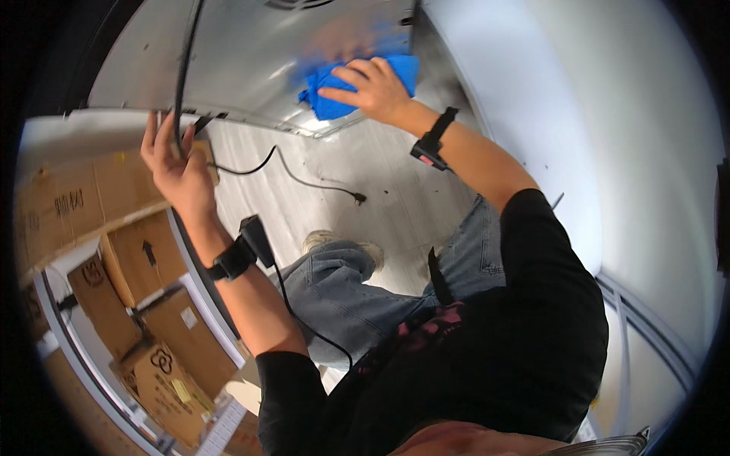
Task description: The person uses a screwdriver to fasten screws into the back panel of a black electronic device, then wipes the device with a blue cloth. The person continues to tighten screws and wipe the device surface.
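A blue cloth (327, 101) lies bunched under my right hand (374, 90), pressed against the lower right part of a shiny metal panel (243, 64). The panel reflects the blue and the fingers. My left hand (181, 171) is at the panel's lower left edge, thumb and forefinger curled about a black power cord (182, 83), the other fingers stretched up to the edge. The cord hangs down across the panel, passes through this hand and trails to a plug (359, 198) over the floor. Where the fingertips touch the edge is hard to make out.
Several cardboard boxes (182, 327) sit on a metal-framed rack at the left, beside my left forearm. A pale wall (547, 121) rises close on the right. Light grey floor (319, 163) lies below, with my shoes (346, 247) on it. A dark strap device (255, 242) is on my left wrist.
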`<state>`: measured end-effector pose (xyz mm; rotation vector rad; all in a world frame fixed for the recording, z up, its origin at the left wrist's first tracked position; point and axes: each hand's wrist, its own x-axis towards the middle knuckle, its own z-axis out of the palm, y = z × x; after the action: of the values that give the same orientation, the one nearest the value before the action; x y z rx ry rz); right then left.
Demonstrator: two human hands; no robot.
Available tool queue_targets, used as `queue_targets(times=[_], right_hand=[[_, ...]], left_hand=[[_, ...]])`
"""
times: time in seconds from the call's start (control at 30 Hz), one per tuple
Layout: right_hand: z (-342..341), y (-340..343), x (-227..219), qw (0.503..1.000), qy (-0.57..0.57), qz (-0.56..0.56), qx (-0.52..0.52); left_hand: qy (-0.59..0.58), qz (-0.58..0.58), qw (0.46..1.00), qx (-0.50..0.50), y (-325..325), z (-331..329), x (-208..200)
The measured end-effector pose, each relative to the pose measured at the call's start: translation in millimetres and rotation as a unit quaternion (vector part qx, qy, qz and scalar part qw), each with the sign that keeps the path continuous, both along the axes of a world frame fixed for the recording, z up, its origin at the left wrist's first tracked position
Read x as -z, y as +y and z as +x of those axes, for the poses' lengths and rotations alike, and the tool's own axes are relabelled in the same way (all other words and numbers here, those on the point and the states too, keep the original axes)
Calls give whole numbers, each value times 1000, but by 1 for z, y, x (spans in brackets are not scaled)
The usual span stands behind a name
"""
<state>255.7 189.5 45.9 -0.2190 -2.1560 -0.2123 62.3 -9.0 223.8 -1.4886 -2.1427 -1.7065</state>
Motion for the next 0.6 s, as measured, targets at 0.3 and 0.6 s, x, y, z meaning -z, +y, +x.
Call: queue_targets(times=[0.3,0.6], right_hand=[[-61,-38,58,997,-64,16,-40],[-76,-48,155,961,-263,4,-86]], left_hand=[[107,-51,993,14,0,1,3],[43,53,997,-17,13,-2,38]])
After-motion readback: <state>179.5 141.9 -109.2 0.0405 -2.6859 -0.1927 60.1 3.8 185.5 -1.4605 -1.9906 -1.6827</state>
